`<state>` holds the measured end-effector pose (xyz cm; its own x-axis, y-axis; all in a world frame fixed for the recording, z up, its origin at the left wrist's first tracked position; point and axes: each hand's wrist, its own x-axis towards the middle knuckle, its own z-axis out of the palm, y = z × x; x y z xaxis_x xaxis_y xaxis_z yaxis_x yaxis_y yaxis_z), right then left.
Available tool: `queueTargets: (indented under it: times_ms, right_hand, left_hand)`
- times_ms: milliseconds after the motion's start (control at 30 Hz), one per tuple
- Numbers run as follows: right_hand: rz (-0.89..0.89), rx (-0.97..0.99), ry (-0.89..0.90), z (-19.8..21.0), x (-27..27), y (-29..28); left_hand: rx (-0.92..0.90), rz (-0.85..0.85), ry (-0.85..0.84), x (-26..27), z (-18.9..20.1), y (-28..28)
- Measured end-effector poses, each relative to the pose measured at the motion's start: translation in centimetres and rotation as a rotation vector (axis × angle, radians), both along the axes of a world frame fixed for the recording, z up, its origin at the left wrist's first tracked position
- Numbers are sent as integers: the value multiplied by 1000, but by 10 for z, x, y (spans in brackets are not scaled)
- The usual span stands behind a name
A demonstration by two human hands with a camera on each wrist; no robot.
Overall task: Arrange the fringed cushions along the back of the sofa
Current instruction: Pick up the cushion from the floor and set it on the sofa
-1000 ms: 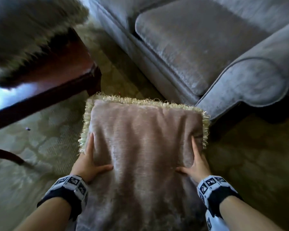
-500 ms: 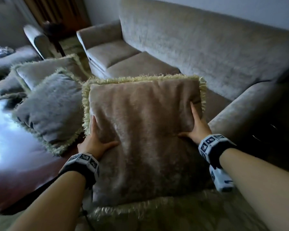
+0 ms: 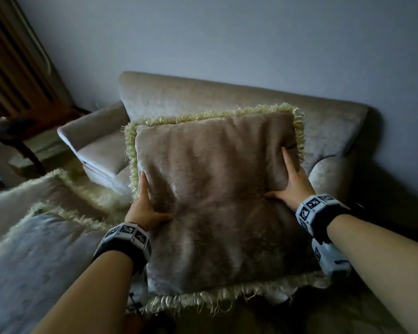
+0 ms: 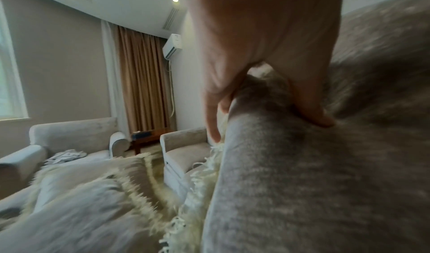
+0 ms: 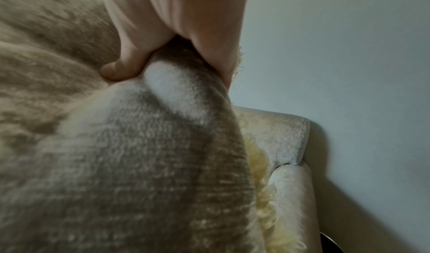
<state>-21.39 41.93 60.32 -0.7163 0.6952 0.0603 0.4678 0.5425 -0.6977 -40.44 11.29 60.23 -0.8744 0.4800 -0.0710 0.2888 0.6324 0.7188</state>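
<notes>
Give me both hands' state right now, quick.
Left hand: grips the left edge of the fringed cushion.
Right hand: grips the same cushion's right edge, thumb on its front.

Two bare forearms with no sleeves reach in from the bottom edge. Each wrist wears a black band (image 3: 121, 249) topped by a ring of white square tiles printed with black pixel-like marker patterns. Under the right wrist band (image 3: 321, 213) hangs a pale grey-white boxy camera unit (image 3: 333, 261) bearing another marker tile and small dark markings
</notes>
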Motion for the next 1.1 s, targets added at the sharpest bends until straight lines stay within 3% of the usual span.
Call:
queueTargets:
  times_ms: [233, 567, 700, 900, 1100]
  right_hand:
    - [-156, -41, 6, -9, -43, 79]
    - [-303, -146, -1, -109, -155, 259]
    - [-397, -156, -1, -137, -187, 304]
    - [-520, -186, -39, -182, -204, 351]
    - [-628, -124, -24, -233, -211, 368]
  left_hand:
    - [-24, -83, 88, -81, -6, 115]
    - [-125, -172, 88, -226, -96, 331]
    - [-152, -194, 95, -268, -116, 395]
    - [-193, -279, 77, -300, -160, 476]
    - [-189, -332, 52, -312, -210, 521]
